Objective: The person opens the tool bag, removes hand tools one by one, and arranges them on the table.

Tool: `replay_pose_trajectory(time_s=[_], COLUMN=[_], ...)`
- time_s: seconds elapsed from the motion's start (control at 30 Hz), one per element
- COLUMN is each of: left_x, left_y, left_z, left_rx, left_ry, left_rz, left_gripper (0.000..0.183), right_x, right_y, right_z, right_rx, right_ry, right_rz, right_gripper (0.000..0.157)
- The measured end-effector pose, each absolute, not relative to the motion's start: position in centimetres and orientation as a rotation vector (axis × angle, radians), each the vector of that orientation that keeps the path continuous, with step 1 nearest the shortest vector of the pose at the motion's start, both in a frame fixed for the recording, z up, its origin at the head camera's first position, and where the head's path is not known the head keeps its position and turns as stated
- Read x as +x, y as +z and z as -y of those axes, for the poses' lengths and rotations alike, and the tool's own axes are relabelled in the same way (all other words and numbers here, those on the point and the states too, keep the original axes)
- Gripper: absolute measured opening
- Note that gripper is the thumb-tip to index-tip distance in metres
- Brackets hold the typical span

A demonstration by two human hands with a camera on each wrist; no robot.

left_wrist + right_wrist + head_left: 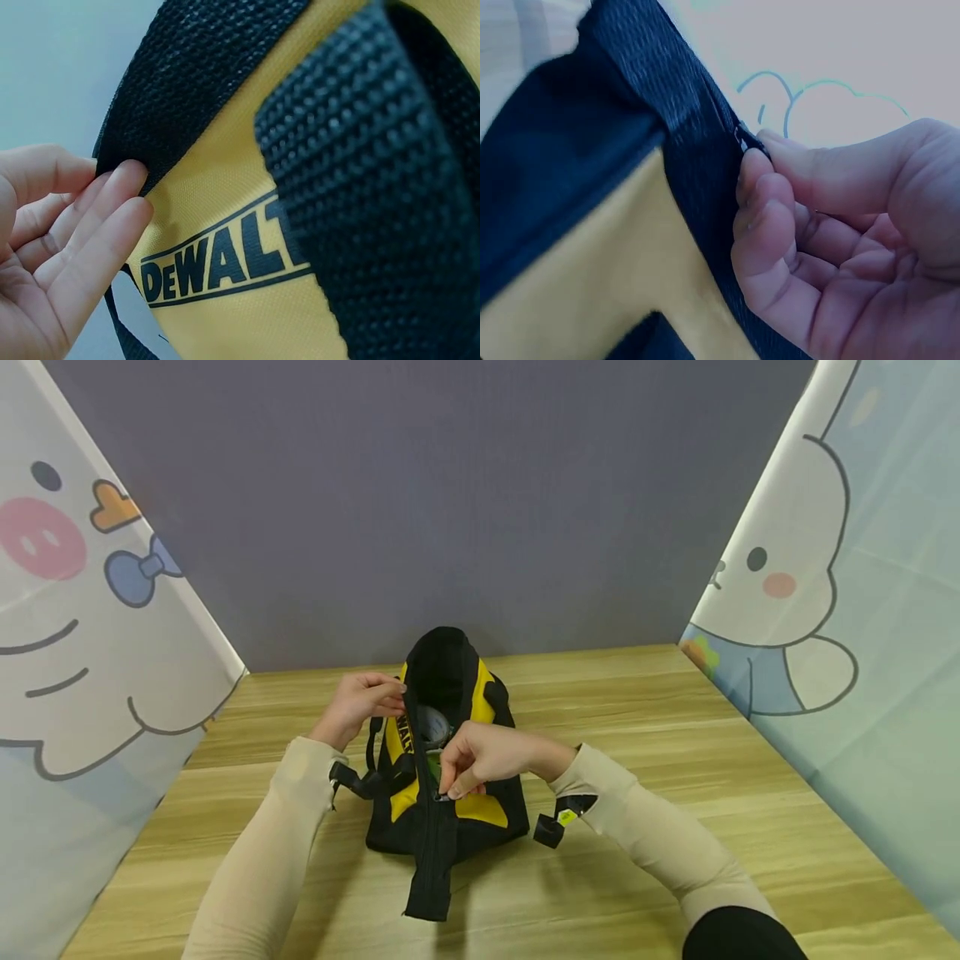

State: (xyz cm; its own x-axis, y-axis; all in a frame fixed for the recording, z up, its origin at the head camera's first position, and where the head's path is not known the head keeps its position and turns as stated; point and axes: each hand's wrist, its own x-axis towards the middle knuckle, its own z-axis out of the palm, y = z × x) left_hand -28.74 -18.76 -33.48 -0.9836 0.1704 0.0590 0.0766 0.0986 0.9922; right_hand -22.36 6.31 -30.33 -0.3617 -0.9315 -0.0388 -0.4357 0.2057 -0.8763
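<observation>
A black and yellow tool bag (480, 810) stands on the table with its top unzipped and gaping. My left hand (367, 700) pinches the black edge of the opening on the left side; the left wrist view shows the thumb and fingers (124, 180) gripping that edge above the DeWALT lettering (225, 259). Near the front end of the opening, my right hand (483, 758) pinches the zipper pull (751, 141) between thumb and forefinger. Inside the bag show a round greyish object (432, 725) and something green (434, 766), partly covered by the right hand.
The wooden table (615, 710) runs back to a grey wall (480, 510). Cartoon-printed cloths hang at the left and right sides. A black zipper end flap (429, 893) sticks out toward the front, and a webbing handle (386, 777) hangs at the bag's left.
</observation>
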Motion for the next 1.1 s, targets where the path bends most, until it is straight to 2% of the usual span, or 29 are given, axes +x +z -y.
replay_pose_trajectory(time_s=[0.47,0.73,0.93,1.1], left_x=[-28.5,-28.3,-28.2,-28.0], left_y=[-33.4,-33.6,-33.7,-33.6], left_z=[19.7,20.1,20.2,19.7], left_rx=[0.271,0.227,0.224,0.235], left_ry=[2.145,2.159,2.146,2.061], left_rz=[-2.211,-2.225,-2.200,-2.216], left_gripper=[0.011,0.011,0.011,0.018], right_x=[-18.7,-16.1,-16.0,-16.8], right_y=[-30.5,-31.0,-31.1,-31.3], right_z=[-5.9,-5.4,-5.4,-6.3], right_rx=[-1.324,-1.578,-1.562,-1.550], right_ry=[-0.983,-0.741,-0.767,-0.815], right_rz=[-1.912,-1.993,-1.978,-1.928], right_gripper=[0.006,0.004,0.004,0.011])
